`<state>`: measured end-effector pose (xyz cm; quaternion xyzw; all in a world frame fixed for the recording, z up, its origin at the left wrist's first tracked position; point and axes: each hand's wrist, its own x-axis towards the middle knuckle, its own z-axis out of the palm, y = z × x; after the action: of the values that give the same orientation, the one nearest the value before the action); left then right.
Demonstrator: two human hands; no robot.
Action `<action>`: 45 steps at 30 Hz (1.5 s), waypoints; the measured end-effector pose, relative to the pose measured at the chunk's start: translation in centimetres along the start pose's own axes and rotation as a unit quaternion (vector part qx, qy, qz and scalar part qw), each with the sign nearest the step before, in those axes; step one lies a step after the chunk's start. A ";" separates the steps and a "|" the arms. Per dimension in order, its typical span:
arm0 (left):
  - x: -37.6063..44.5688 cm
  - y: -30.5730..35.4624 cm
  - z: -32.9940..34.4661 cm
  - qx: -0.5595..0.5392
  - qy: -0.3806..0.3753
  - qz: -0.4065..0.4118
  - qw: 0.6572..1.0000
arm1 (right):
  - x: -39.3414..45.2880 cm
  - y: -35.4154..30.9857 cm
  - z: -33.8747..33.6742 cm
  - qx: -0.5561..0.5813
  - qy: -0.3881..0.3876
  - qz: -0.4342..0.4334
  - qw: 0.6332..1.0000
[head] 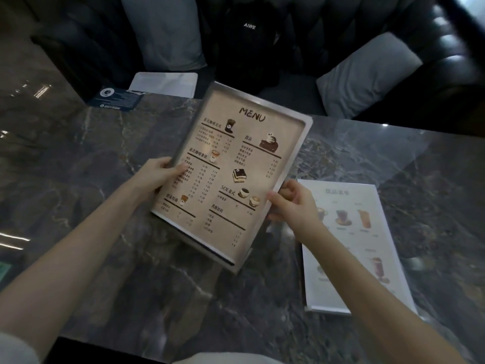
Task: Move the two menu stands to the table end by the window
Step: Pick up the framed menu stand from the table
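Two menu stands noted, neither yet placed: left hand and right hand pinch the beige menu stand above the table, white menu stand lying flat alongside.

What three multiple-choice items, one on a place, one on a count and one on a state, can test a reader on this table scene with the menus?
1. Where does the white drinks menu lie?
A. on the sofa
B. on the marble table, to the right of the held menu
C. under the blue card

2. How many hands hold the beige menu stand?
A. none
B. one
C. two

3. In what state is the beige menu stand?
A. lying face down on the table
B. held tilted, printed side toward the camera
C. folded shut

Key: 1 B, it rests flat on the marble table on the right. 2 C, the left hand and the right hand each have a grip on a side edge. 3 B, the word MENU is readable.
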<state>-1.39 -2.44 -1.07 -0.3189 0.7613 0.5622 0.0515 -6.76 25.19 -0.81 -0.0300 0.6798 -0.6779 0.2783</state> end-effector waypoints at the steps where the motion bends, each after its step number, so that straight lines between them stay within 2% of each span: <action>1: 0.1 0.1 0.2 -0.004 0.001 0.011 1.000 | -0.1 -0.3 -0.1 -0.007 0.004 -0.018 1.000; 7: 0.9 -0.6 1.5 -0.036 0.007 0.062 0.997 | -0.9 0.0 -0.5 -0.107 0.039 -0.107 0.988; 13: 1.6 -2.7 1.6 -0.073 -0.011 0.064 0.995 | -1.7 2.1 0.1 -0.145 0.052 -0.161 0.975; 30: 0.6 -5.0 1.4 -0.084 0.020 0.101 0.991 | -4.0 4.2 2.2 -0.175 0.042 -0.194 0.964; 39: 0.3 -4.8 1.2 -0.063 0.013 0.095 0.993 | -3.9 3.7 1.5 -0.225 0.004 -0.160 0.961; 42: 0.0 -4.7 1.3 -0.045 0.020 0.096 0.994 | -3.8 2.9 1.3 -0.286 -0.012 -0.152 0.946; 45: -0.6 -4.2 1.8 -0.022 0.026 0.078 0.996 | -3.6 1.9 0.9 -0.384 -0.037 -0.148 0.911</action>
<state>0.87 -1.29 -4.97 -0.2737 0.7723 0.5729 -0.0193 -2.75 26.03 -1.31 -0.2595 0.8647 -0.3962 0.1670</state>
